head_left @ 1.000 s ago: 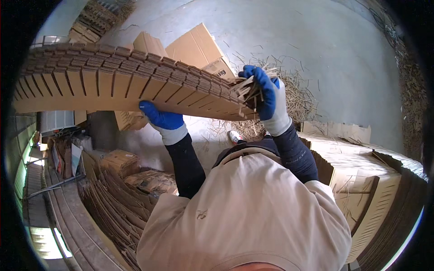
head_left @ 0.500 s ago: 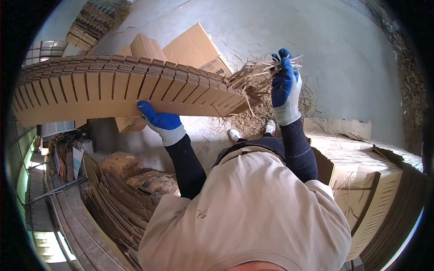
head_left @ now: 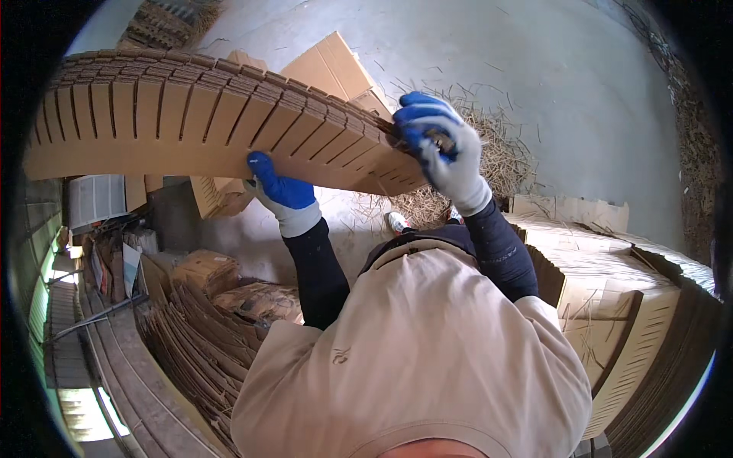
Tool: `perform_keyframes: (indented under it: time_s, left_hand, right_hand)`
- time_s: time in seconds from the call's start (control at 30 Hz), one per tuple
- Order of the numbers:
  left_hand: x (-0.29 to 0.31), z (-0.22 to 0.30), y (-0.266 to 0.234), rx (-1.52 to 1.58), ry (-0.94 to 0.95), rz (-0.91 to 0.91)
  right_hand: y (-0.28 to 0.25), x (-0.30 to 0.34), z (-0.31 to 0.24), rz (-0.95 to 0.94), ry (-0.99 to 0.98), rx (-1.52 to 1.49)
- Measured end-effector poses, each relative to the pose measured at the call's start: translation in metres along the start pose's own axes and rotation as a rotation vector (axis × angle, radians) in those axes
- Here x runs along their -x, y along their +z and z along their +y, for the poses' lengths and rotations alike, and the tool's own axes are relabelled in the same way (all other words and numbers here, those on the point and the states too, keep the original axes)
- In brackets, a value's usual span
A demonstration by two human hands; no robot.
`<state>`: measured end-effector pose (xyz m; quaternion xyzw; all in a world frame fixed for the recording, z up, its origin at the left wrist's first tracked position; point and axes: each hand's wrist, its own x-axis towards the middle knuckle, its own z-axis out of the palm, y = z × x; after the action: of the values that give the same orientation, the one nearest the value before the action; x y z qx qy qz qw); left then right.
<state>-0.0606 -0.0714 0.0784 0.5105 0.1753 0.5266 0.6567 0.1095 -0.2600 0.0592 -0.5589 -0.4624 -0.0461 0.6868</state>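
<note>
A long stack of slotted cardboard sheets (head_left: 206,130) spans the left and middle of the view, its slots along the far edge. My left hand (head_left: 284,197), in a blue-and-white work glove, is closed on its near edge, thumb on the front face and fingers hidden behind. At the stack's right end is my right hand (head_left: 447,149), gloved alike, its fingers curled against the corner. Motion blur and the glove hide what lies in those fingers. Thin cardboard strips (head_left: 496,145) lie heaped on the floor just beyond and below that hand.
Cardboard boxes (head_left: 328,69) stand on the floor behind the stack. To my right are piles of slotted cardboard (head_left: 611,282) topped with loose strips. At lower left, more cardboard sheets (head_left: 202,343) lean in a row beside a metal-framed structure (head_left: 126,343).
My right hand has moved left and down onto the stack's right end, and the tuft of strips it held no longer shows. The stack has shifted slightly up and right with my left hand.
</note>
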Motion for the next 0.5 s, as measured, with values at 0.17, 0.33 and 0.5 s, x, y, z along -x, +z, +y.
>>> perform_keyframes:
  time_s: [0.17,0.33,0.5]
  left_hand:
    - [-0.004,0.002,-0.005,0.026,-0.017,0.034]
    - [-0.010,0.015,-0.005,0.074,0.011,0.020]
    - [-0.021,0.021,0.003,0.142,0.016,-0.021]
  right_hand:
    - [-0.017,0.002,0.015,0.529,0.560,-0.439]
    - [-0.049,0.017,0.032,0.069,0.420,-0.295]
    - [-0.006,0.005,-0.010,-0.403,0.171,0.166]
